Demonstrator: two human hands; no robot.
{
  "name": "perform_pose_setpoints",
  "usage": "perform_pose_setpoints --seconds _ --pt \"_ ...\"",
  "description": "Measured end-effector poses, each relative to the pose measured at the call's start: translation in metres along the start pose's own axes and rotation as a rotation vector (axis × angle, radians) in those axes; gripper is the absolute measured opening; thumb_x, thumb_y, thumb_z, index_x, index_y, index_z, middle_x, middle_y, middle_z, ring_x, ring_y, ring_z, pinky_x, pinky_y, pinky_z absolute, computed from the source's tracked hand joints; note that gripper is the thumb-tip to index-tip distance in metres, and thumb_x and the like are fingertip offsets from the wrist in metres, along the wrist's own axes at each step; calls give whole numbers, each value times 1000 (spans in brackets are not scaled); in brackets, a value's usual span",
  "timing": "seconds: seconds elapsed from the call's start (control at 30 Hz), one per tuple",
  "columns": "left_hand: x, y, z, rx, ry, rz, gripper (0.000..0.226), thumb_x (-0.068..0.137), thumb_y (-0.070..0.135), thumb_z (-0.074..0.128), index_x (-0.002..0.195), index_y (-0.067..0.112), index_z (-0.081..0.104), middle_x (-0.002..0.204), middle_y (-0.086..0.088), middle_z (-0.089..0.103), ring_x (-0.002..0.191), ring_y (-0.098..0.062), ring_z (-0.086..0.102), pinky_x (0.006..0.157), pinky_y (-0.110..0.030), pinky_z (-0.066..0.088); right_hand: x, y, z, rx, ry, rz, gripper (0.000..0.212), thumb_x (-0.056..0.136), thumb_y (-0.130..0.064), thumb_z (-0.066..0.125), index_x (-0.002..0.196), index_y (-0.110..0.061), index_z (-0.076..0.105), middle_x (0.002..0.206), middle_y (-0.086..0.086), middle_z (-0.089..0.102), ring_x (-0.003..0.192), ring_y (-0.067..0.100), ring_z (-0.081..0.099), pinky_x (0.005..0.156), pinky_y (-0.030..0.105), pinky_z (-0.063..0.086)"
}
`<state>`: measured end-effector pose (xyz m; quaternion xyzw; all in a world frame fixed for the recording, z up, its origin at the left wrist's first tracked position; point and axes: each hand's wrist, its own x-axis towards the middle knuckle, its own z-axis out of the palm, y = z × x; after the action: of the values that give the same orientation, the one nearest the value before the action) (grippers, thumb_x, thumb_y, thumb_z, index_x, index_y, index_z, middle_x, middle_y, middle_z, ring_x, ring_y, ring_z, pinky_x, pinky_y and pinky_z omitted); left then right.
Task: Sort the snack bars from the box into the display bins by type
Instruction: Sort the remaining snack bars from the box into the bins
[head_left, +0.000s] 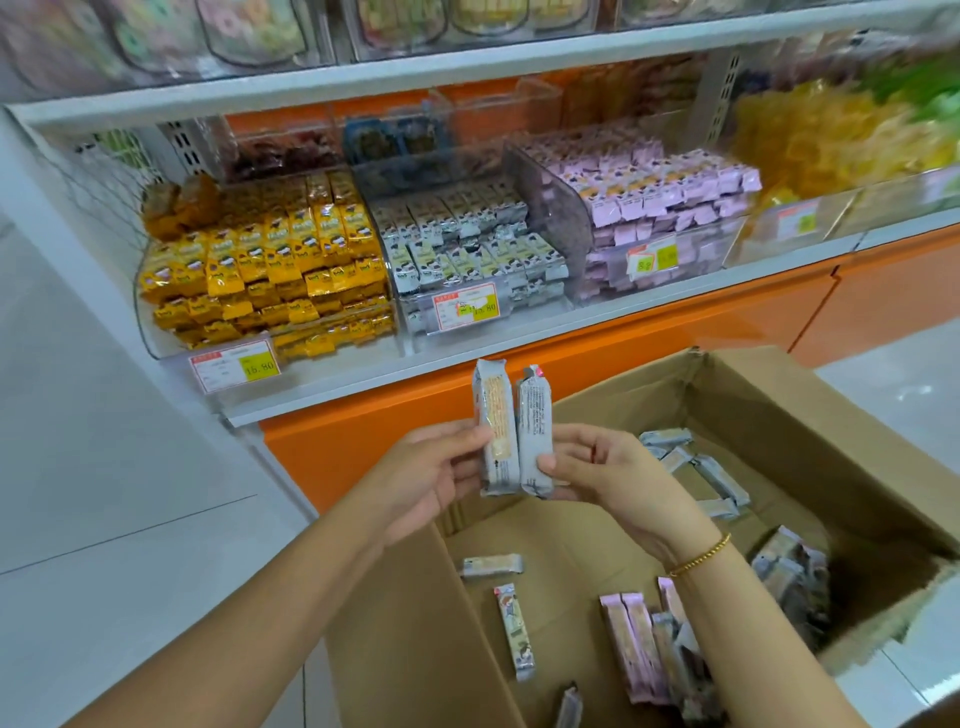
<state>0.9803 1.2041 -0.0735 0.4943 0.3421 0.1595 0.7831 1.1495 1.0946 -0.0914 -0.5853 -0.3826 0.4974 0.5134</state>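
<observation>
The open cardboard box (779, 415) is filling the five o'clock corner, with loose grey and pink bars (631, 644) lying inside, too jumbled to count. From eleven to one o'clock three full bins are sitting side by side: yellow bin (260, 270), grey bin (467, 249), pink bin (665, 208). Dead centre, the left hand (426, 478) is pinching one grey bar (496, 426) upright and the right hand (613, 478) is pinching a second grey bar (534, 426), the two touching side by side.
</observation>
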Motion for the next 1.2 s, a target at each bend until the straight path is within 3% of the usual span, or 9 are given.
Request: perform_pose_setpoints --seconds 0.07,0.13,0.3,0.43,0.57,0.77,1.07,1.13,1.2 --pt "-1 2 0 32 -7 2 34 80 17 62 110 2 63 104 -14 71 87 -21 70 69 -26 58 -5 0 4 49 41 15 25 84 -7 66 107 -1 59 95 9 74 86 22 71 77 30 58" --pt "0 3 1 35 -14 -4 42 74 20 66 111 2 63 107 -16 70 89 -23 68 71 -29 58 -7 -4 9 42 79 0 23 83 -7 68 97 -1 51 85 4 74 79 19 72 71 29 59" --pt "-4 6 3 -49 -63 -25 48 74 16 65 120 3 59 112 -16 69 99 -27 67 79 -33 58 -8 -14 18 -132 156 -119 36 76 -15 77 88 -4 45 61 -8 67 56 4 61 51 18 51" --pt "-6 3 6 26 36 12 47 77 11 68 122 3 55 106 -15 71 96 -27 69 76 -32 59 -9 -13 26 -177 220 -195 57 64 -39 79 97 -2 50 69 6 62 55 12 52 45 20 45" --pt "-7 -1 10 201 113 41 30 89 12 61 119 10 57 103 -10 72 91 -23 70 74 -29 58 -6 -8 31 -197 235 -184 56 61 -46 75 98 -10 54 75 8 69 60 18 58 47 22 47" --pt "-9 7 5 56 -37 -12 26 92 6 54 117 6 60 111 -14 69 101 -27 67 79 -34 58 -3 -5 26 -115 271 -132 48 64 -39 75 98 -10 57 73 2 69 56 5 60 49 20 47" --pt "0 5 8 69 162 40 37 77 18 70 111 6 64 102 -8 73 91 -22 71 77 -32 59 1 -4 21 -150 232 -205 38 75 -33 70 107 -15 63 83 -1 74 68 10 66 54 18 49" --pt "2 7 7 51 195 43 32 80 16 69 110 7 65 101 -8 73 90 -22 71 77 -33 59 2 -3 22 -203 252 -231 29 82 -26 70 110 -20 65 88 -5 72 73 5 65 59 19 49" --pt "5 10 8 -4 237 63 29 82 15 69 110 8 64 99 -8 74 87 -21 72 71 -31 60 5 -6 29 -363 283 -297 37 79 -33 73 114 -28 63 101 -16 64 86 -2 59 70 16 50"
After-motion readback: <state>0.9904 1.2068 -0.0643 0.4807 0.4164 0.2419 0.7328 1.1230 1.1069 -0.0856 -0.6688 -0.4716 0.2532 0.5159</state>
